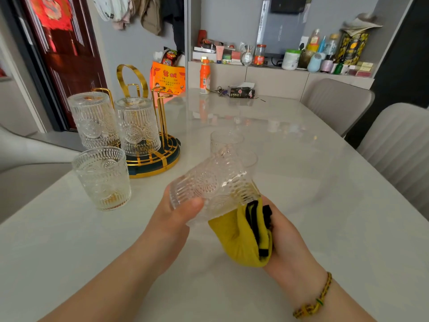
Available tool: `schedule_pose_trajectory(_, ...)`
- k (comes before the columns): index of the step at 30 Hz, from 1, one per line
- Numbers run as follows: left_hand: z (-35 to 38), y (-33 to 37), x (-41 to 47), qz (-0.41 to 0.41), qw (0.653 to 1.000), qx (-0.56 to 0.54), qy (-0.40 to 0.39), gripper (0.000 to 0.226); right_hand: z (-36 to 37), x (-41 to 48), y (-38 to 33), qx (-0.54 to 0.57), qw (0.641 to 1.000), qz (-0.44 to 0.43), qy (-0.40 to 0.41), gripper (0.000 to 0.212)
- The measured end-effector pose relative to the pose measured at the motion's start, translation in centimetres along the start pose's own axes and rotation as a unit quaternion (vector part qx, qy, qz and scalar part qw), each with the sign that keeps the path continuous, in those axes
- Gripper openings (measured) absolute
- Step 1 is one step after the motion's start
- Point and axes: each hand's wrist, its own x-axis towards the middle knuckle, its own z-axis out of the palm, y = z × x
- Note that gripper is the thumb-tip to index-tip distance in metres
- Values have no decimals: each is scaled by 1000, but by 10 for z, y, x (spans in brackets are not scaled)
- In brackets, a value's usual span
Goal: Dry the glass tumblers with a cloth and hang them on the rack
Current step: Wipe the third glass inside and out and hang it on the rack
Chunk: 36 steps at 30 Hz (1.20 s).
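Right hand (286, 240) fingers curled round yellow cloth (241, 242); tumbler (213, 189) gripped by left hand (173, 217) fingers, tilted above worktop (301, 182), cloth touching at 5 o'clock. Drying judged in hand. Next: tumbler to be inverted, hung on rack (162, 164) free peg, 10 o'clock.

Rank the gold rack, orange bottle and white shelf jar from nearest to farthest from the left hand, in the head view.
1. gold rack, on the table, left of the left hand.
2. orange bottle, at the table's far edge.
3. white jar, on the shelf behind.
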Motion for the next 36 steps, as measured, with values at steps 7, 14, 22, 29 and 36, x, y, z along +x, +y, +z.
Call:
schedule_pose_trajectory(7,0,-4,-3,-55,989,129,43,75,-7,0,-12,-46,998,-38,-11,80)
schedule_pose_trajectory(14,-4,-8,0,-45,989,140,30,69,-3,-6,-15,-97,993,-63,-22,44)
schedule_pose_trajectory(22,3,-15,-2,-17,987,155,43,92,7,-6,1,-136,987,-69,55,33)
schedule_pose_trajectory(29,5,-9,-3,21,992,110,51,89,5,-5,4,-111,987,-67,95,14)
schedule_pose_trajectory(36,11,-9,-3,51,989,134,29,96,12,-11,16,-98,992,71,33,42)
